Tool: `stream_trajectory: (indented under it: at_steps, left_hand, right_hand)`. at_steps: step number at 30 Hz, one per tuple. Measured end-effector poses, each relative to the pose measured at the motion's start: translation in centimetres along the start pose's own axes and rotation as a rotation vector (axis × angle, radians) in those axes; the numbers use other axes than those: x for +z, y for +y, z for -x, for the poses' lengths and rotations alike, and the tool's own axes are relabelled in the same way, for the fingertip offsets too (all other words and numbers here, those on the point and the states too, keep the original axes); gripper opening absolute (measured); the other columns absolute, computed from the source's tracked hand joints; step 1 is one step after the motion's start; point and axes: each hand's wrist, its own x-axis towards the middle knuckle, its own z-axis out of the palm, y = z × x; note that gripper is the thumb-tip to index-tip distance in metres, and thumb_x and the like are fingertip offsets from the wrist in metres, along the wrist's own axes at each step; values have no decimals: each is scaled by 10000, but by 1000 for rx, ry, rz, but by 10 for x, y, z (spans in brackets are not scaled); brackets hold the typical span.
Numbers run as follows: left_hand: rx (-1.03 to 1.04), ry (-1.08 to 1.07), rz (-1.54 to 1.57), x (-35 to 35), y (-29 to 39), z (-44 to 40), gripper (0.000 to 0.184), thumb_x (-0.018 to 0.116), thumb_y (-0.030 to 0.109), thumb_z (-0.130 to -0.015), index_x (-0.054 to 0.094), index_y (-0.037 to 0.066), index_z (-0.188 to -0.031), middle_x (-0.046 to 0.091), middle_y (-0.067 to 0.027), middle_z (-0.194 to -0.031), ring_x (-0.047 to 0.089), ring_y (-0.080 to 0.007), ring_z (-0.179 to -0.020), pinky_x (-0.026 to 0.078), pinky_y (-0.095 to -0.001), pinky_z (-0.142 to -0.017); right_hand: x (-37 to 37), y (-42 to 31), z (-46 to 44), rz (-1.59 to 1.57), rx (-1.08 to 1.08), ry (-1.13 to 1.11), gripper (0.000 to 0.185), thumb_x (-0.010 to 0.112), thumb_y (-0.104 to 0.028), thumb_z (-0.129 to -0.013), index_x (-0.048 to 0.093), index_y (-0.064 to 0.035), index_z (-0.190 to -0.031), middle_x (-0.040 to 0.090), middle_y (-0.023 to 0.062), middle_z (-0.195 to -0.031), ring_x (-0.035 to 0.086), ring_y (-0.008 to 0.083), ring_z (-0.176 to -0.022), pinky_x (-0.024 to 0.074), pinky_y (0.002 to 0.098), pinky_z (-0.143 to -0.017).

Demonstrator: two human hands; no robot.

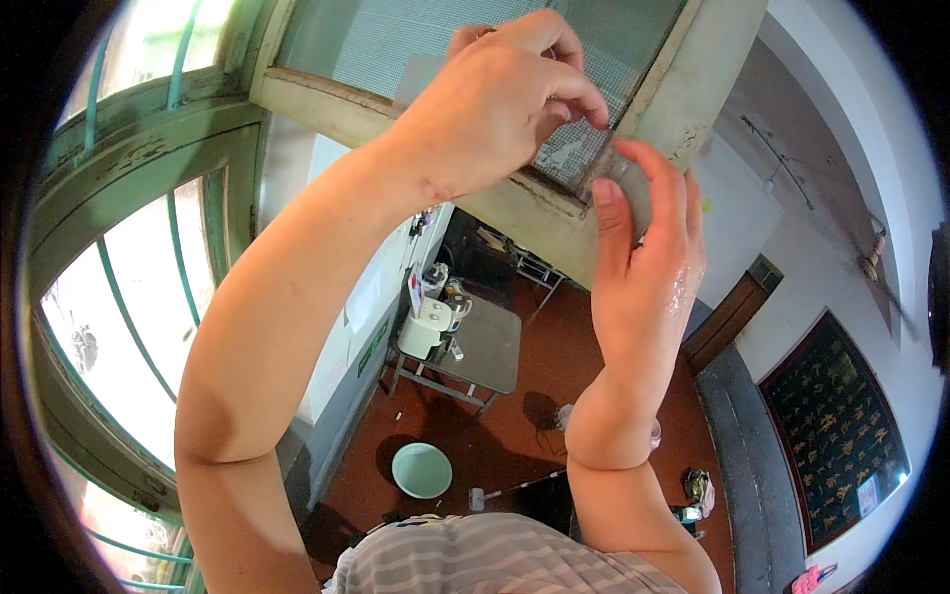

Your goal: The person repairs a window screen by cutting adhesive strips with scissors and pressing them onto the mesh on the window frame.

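Note:
My left hand [529, 99] is raised in front of a mesh-patterned window pane [351, 45], its fingers bent and a gap showing between thumb and index finger. I see nothing clearly held in it. Below and to the right, my right hand [653, 233] is at the lower corner of the pale, worn wooden window frame [683, 109]. Its thumb and index finger are apart, and the wrist side glistens wet. Whether its other fingers touch the frame is hidden. Whitish torn scraps [566, 156] cling to the pane's lower corner between the hands.
Green window frames with bars [183, 238] stand at left. Far below are a table [485, 346] with a white appliance [427, 327], a pale green basin [422, 470] and a long-handled tool [478, 498] on the red floor. A dark board with writing [831, 426] hangs at right.

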Motion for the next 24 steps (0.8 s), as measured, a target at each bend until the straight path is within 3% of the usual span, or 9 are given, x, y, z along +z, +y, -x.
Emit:
stream_trajectory:
  at_steps: [4, 7, 10, 13, 16, 22, 24]
  left_hand:
    - [-37, -10, 64, 0, -1, 0, 185, 654, -5, -737, 688, 126, -862, 507, -42, -899, 542, -218, -834, 422, -338, -805]
    - [108, 74, -100, 0, 3, 3, 208, 656, -3, -719, 690, 145, -861, 507, -37, -890, 538, -213, -846, 386, -352, -842]
    - [119, 11, -142, -3, 6, 5, 240, 653, -11, -697, 690, 159, -863, 511, -31, -895, 538, -208, -845, 363, -357, -862]
    - [145, 6, -121, -5, 5, 3, 262, 636, -42, -678, 690, 142, -857, 519, -44, -903, 543, -219, -854, 394, -360, -824]
    - [14, -30, 95, -2, -7, 0, 225, 652, -31, -680, 688, 122, -841, 526, -57, -910, 551, -233, -861, 430, -350, -788]
    - [9, -52, 97, -5, 0, -12, 207, 710, 7, -660, 682, 114, -835, 530, -63, -897, 562, -234, -855, 456, -322, -783]
    - [-14, -80, 97, -6, 1, -15, 212, 702, 63, -689, 676, 130, -889, 552, -54, -930, 563, -240, -875, 454, -338, -781]
  right_hand:
    - [0, -1, 0, 5, 2, -3, 272, 569, -132, -878, 503, -137, -1141, 501, 200, -1119, 557, 435, -927, 489, 467, -691]
    - [0, -2, 1, -4, 4, -9, 278, 568, -133, -878, 500, -133, -1148, 501, 201, -1117, 561, 436, -919, 490, 470, -691]
    - [2, -3, 1, 15, 7, -6, 280, 567, -137, -880, 501, -133, -1152, 500, 204, -1114, 562, 438, -919, 492, 474, -689]
    - [1, -2, 1, 40, -9, -1, 279, 566, -141, -880, 504, -138, -1152, 500, 206, -1113, 563, 438, -919, 494, 476, -687]
    - [1, -12, 2, -3, 92, 20, 234, 576, -185, -885, 575, -69, -1088, 575, 165, -957, 563, 354, -871, 450, 388, -758]
    - [-4, -8, 0, 9, 27, 55, 231, 573, -192, -889, 575, -71, -1085, 575, 166, -958, 567, 357, -861, 452, 388, -751]
    - [-4, -6, 1, 19, 15, 21, 248, 571, -159, -882, 536, -118, -1124, 529, 191, -1055, 564, 407, -900, 481, 445, -716]
